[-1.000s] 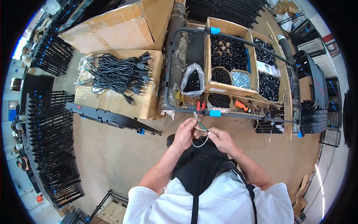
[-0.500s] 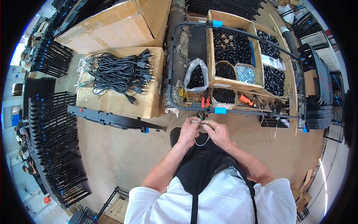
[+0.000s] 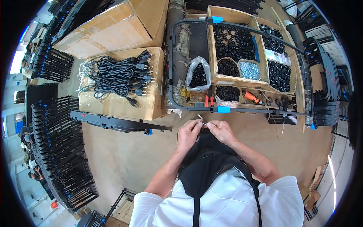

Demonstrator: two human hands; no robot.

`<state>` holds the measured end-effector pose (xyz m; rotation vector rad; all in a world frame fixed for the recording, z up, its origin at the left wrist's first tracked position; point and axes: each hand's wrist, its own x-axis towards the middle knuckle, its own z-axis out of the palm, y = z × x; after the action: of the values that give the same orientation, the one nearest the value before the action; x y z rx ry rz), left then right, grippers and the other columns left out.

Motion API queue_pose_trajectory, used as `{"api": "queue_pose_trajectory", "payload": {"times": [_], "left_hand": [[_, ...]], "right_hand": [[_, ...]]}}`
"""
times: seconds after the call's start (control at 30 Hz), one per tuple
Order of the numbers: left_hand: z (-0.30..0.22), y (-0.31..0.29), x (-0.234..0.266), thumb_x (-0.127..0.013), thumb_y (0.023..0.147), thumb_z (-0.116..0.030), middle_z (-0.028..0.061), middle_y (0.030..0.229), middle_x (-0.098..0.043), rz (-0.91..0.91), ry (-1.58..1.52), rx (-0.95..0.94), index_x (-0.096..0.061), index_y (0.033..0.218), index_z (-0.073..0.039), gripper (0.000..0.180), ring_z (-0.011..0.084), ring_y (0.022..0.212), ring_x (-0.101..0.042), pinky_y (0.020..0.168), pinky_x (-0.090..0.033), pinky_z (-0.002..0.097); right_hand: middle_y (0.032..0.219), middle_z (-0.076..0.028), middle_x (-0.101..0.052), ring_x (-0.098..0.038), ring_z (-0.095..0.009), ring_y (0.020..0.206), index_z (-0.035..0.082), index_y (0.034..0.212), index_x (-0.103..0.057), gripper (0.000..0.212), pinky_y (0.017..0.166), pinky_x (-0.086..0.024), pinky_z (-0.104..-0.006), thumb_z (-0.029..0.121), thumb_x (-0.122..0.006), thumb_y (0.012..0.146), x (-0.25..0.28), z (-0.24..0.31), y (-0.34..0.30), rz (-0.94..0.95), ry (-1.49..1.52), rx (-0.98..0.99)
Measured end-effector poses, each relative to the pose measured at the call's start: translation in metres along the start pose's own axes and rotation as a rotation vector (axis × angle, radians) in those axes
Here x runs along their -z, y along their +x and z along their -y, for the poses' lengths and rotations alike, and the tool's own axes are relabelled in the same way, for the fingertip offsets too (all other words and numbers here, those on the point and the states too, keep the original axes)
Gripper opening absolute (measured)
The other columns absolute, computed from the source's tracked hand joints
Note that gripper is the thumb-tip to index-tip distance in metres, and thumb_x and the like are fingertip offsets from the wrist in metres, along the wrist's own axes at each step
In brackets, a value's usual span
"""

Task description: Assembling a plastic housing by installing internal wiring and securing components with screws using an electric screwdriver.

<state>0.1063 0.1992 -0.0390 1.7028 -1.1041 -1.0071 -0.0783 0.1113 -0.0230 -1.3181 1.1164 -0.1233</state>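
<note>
I see left hand (image 3: 188,133) and right hand (image 3: 222,132) gripping thin wire (image 3: 202,119) in pinched fingers, just off near edge of table (image 3: 198,41). Dark cords (image 3: 115,75) lie bundled on cardboard box (image 3: 113,106), plugs (image 3: 143,67) toward its right edge.

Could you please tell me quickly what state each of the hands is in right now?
Left hand: closed, pinching thin wire.
Right hand: closed, also pinching thin wire; whether it's the same strand cannot be told.

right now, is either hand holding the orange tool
No, the left hand and right hand pinch a thin wire, while the orange tool lies apart.
</note>
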Motion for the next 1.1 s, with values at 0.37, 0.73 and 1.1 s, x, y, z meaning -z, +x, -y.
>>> {"api": "queue_pose_trajectory", "payload": {"times": [0.37,0.73,1.1], "left_hand": [[0.019,0.003,-0.005,-0.063,0.108,-0.021,-0.0022,0.083,-0.064,0.078,-0.917,0.606,-0.073,0.124,-0.001,0.028,0.0084,0.071,-0.056,0.066,-0.045,0.0245],[0.023,0.023,-0.002,-0.068,0.107,-0.023,0.0015,0.093,-0.074,-0.082,-0.875,0.617,-0.074,0.107,-0.005,0.019,0.0077,0.075,-0.060,0.069,-0.049,0.0255],[0.044,0.026,0.006,-0.071,0.104,-0.019,0.0070,0.097,-0.076,-0.057,-1.012,0.607,-0.071,0.113,-0.004,0.017,0.0157,0.083,-0.071,0.079,-0.056,0.0286]], "right_hand": [[0.069,0.002,-0.057,-0.051,-0.009,0.064,0.003,0.109,-0.077,0.032,0.059,-0.041,-0.0296,0.029,-0.058,0.108,-0.003,-0.005,0.007,0.178,0.285,-0.193],[0.088,-0.005,-0.068,-0.066,-0.014,0.073,0.001,0.116,-0.069,0.035,0.065,-0.052,-0.0291,0.034,-0.062,0.107,-0.025,-0.018,0.020,0.203,0.346,-0.131],[0.097,-0.008,-0.070,-0.071,-0.016,0.084,-0.001,0.119,-0.061,0.033,0.073,-0.056,-0.0313,0.030,-0.065,0.106,-0.043,-0.036,0.036,0.102,0.310,-0.078]]}}
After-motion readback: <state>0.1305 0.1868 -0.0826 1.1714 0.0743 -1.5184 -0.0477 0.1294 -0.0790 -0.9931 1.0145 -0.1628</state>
